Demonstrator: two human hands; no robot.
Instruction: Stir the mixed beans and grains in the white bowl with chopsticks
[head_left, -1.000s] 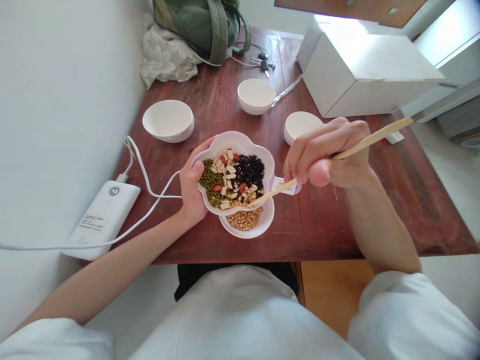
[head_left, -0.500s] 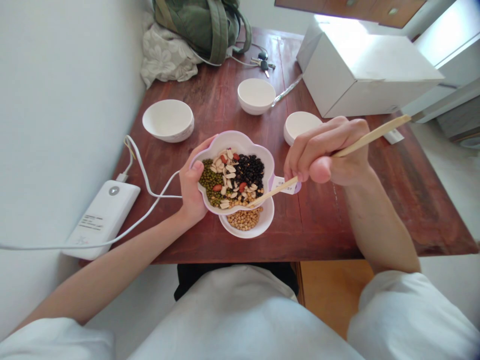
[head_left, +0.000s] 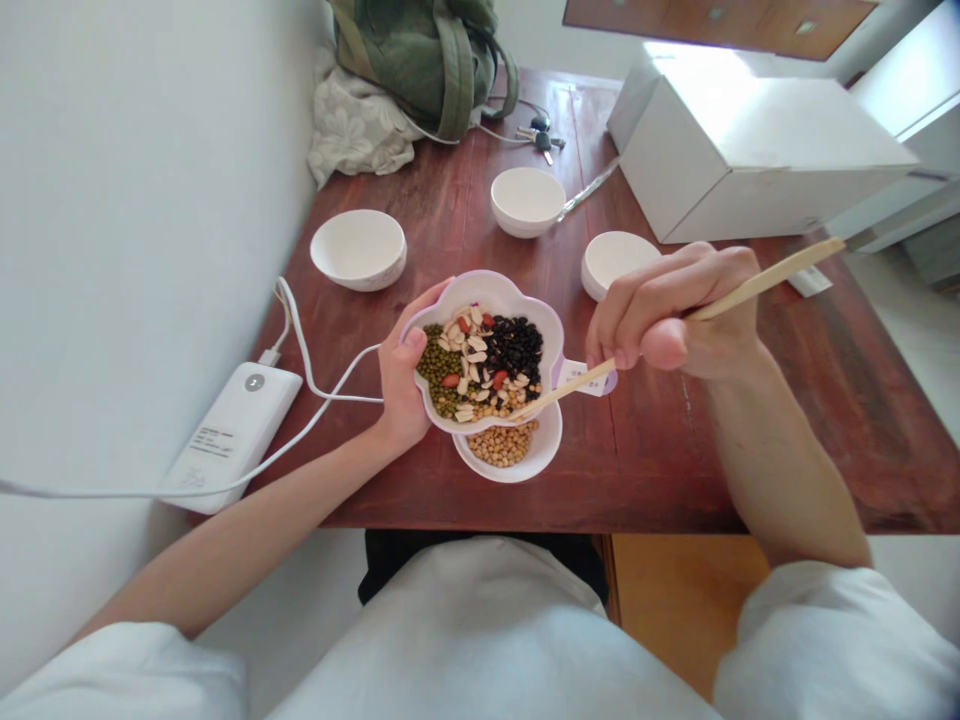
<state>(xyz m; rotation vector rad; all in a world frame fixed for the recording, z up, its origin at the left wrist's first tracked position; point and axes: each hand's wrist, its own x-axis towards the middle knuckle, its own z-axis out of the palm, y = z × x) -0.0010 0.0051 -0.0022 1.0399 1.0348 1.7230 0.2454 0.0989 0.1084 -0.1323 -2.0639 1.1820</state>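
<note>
My left hand [head_left: 409,380] grips the left rim of a flower-shaped bowl [head_left: 491,285] with a lilac edge and a labelled tab handle. Inside it lie green mung beans [head_left: 438,368], black beans [head_left: 517,345], peanuts [head_left: 474,348] and some yellow soybeans. My right hand [head_left: 675,305] is closed around wooden chopsticks [head_left: 765,280], whose tips touch the soybeans at the bowl's lower right edge. Below, partly covered by the flower-shaped bowl, a small white bowl [head_left: 551,440] holds more soybeans [head_left: 504,444].
White bowls stand farther back: a left one [head_left: 360,250], a middle one [head_left: 527,202] and a right one [head_left: 619,262]. A white power bank [head_left: 236,435] with a cable lies at left. Behind are a green backpack [head_left: 420,65], keys [head_left: 541,138] and a white box [head_left: 765,150].
The whole view has shifted slightly, so everything sits farther right and a little lower. Both hands keep their hold, and the chopstick tips stay at the bowl's lower right edge.
</note>
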